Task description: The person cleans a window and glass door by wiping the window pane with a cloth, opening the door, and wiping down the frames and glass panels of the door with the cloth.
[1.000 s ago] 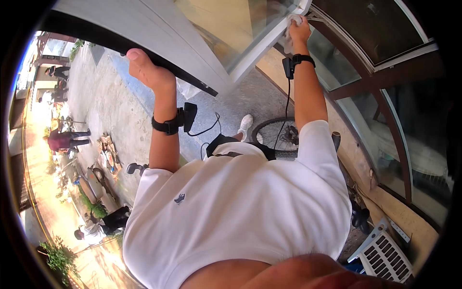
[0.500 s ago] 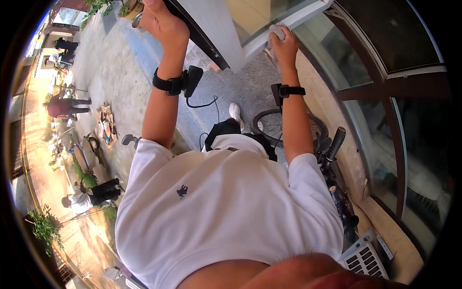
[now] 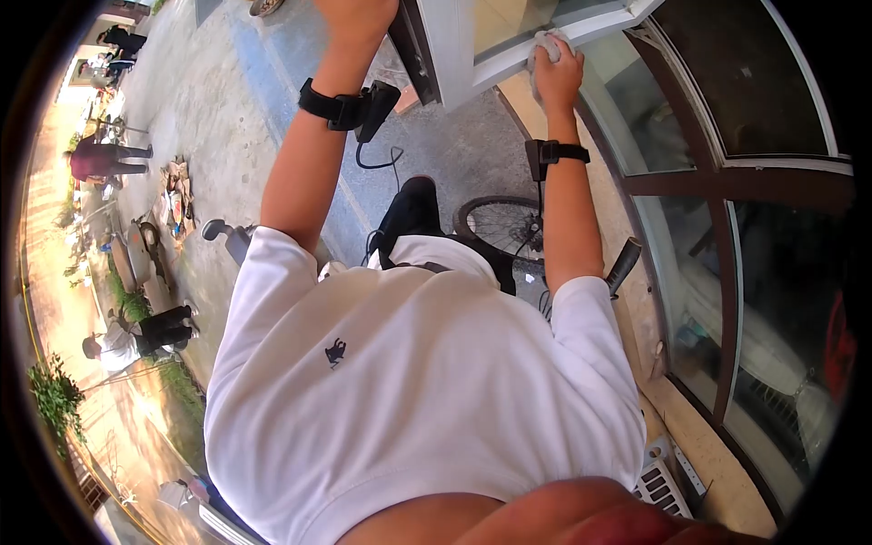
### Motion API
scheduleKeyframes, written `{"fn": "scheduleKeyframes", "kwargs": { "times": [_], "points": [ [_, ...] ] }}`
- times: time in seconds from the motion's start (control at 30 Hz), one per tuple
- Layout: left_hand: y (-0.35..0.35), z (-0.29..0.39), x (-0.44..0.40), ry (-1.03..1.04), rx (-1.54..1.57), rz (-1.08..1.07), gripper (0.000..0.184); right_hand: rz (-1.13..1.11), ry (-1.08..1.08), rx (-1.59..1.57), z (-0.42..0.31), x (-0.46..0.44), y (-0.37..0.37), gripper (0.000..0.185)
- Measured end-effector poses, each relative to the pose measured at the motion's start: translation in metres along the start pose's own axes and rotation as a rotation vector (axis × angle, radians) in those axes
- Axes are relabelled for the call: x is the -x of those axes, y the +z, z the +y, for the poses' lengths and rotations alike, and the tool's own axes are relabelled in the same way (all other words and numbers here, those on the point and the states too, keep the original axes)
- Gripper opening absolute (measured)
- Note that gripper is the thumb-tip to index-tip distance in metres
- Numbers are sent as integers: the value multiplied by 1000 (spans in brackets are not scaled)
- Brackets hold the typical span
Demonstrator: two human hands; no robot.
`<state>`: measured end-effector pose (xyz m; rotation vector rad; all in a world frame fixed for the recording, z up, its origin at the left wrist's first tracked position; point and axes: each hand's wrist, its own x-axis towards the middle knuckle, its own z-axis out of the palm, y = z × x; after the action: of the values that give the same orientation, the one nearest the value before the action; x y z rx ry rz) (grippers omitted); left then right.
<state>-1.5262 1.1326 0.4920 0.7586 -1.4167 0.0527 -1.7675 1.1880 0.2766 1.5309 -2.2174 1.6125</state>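
Note:
My right hand (image 3: 557, 74) is closed around a grey cloth (image 3: 548, 41) and presses it to the lower rail of an open white-framed window sash (image 3: 518, 62). Part of the cloth hangs below the fingers. My left hand (image 3: 357, 16) is raised beside the sash's dark outer edge (image 3: 415, 50). The top of the view cuts off its fingers, so what they touch or hold is hidden. Black straps with small devices sit on both wrists.
A bicycle wheel (image 3: 500, 229) and a handlebar grip (image 3: 623, 265) are below my right arm. Brown-framed windows (image 3: 718, 177) line the right side. People, a parked scooter (image 3: 136, 254) and flattened cardboard (image 3: 177, 200) are in the yard at left.
My left hand has moved up and right, its fingers leaving the view. My right hand and the cloth have shifted slightly right and up along the rail. The whole view has shifted too.

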Motion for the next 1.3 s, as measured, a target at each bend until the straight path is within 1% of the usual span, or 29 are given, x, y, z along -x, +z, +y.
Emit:
{"fn": "scheduleKeyframes", "kwargs": {
  "times": [0.07,0.1,0.13,0.17,0.2,0.23,0.27,0.33,0.37,0.43,0.47,0.53,0.57,0.6,0.67,0.7,0.77,0.8,0.87,0.9,0.97,1.03,1.07,1.1,1.13,1.2,1.23,1.27,1.3],
  "points": [
    [2,-4,-3,117,-1,5,45,-19,117,-61,-24,21,3,35],
    [4,-6,-5,122,0,16,45,-62,80,-126,-36,34,4,35],
    [4,-8,-3,88,-5,22,45,-106,51,-188,-45,49,2,34],
    [4,-7,0,49,-10,21,44,-105,55,-184,-48,61,-1,34],
    [6,-3,0,51,-6,23,44,-190,30,-249,-50,68,-2,33],
    [5,4,-1,-6,22,23,44,-276,7,-315,-51,73,-3,32],
    [3,8,1,-67,47,14,44,-278,17,-317,-44,71,-4,32],
    [1,12,2,-93,30,-1,45,-157,17,-453,-16,51,-6,33],
    [1,13,2,-114,21,-4,45,-156,19,-451,-8,40,-7,33],
    [1,12,1,-106,26,-13,45,38,98,-313,0,18,-8,35],
    [0,12,1,-98,25,-26,45,39,98,-311,1,20,-7,35],
    [0,2,3,-69,56,-25,45,36,47,-157,-15,27,1,37],
    [6,-4,0,-29,94,-5,45,-1,-44,-109,-25,38,4,35],
    [9,-5,-4,-25,88,4,45,-4,-53,-115,-40,45,6,35],
    [3,4,1,-86,59,-11,47,-234,32,-264,-62,76,0,34],
    [3,8,0,-77,100,-2,48,-241,39,-269,-63,83,-2,34],
    [4,9,0,-82,89,-4,49,-382,-6,-316,-62,80,-7,32],
    [5,10,0,-97,78,-4,49,-375,-7,-318,-57,71,-12,32],
    [4,5,-2,-66,66,-13,49,-191,-74,-172,-40,43,-16,31],
    [3,2,-1,-49,46,-21,49,-184,-72,-174,-30,32,-14,31],
    [4,-1,-1,-2,6,10,48,-65,3,-93,-14,16,-8,32],
    [5,-2,0,51,-23,27,48,-94,15,-154,-28,30,-4,32],
    [4,-1,1,-23,-10,19,48,-127,26,-208,-39,42,-3,32],
    [4,1,2,-101,4,0,47,-220,146,-259,-51,60,-4,32],
    [10,4,-1,-96,32,-9,47,-193,151,-249,-59,75,-2,32],
    [26,4,-10,-60,88,18,47,-114,-256,-76,-59,90,10,33],
    [19,2,-4,-64,84,16,47,-121,-239,-69,-64,85,-3,33],
    [9,1,4,-70,74,5,47,-270,-96,-121,-66,71,-19,34],
    [6,0,3,-57,77,6,47,-327,-32,-149,-59,56,-22,34]
  ]
}}
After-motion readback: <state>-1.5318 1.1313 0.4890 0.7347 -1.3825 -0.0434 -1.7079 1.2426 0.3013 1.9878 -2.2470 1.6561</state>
